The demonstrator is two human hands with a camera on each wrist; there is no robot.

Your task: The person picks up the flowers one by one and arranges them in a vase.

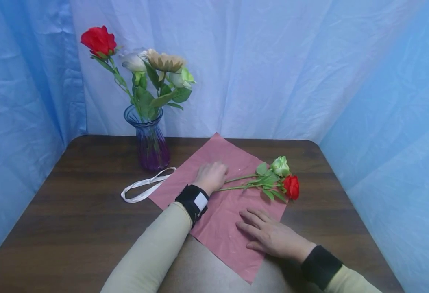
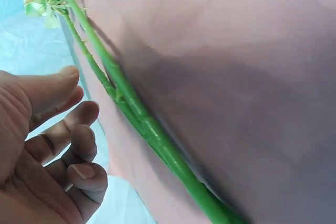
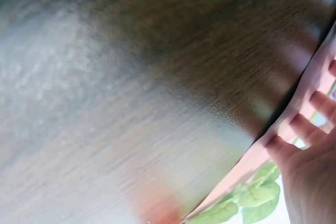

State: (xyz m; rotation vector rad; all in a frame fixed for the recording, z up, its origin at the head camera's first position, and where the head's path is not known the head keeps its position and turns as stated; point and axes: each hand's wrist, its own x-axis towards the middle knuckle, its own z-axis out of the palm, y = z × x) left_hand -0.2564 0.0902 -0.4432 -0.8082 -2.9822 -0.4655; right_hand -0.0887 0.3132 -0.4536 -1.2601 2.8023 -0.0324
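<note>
A sheet of pink wrapping paper (image 1: pixel 223 226) lies cornerwise on the table. Across it rest two flower stems, one with a red rose (image 1: pixel 291 187), the other with a pale green-white rose (image 1: pixel 280 166); both blooms point right. My left hand (image 1: pixel 211 177) is over the paper by the stem ends. In the left wrist view its loosely curled fingers (image 2: pixel 84 142) stand apart from the green stems (image 2: pixel 142 124), with nothing between them. Fingers spread, my right hand (image 1: pixel 269 234) is at the paper's near right edge, below the blooms. The right wrist view shows those fingers (image 3: pixel 310 127) extended along that edge.
At the back left stands a blue-purple glass vase (image 1: pixel 153 148) holding a red rose (image 1: pixel 99 42) and several pale flowers. A looped white ribbon (image 1: pixel 139 197) lies left of the paper, partly under it. Curtains (image 1: pixel 258 73) surround the dark wooden table (image 1: pixel 71 228).
</note>
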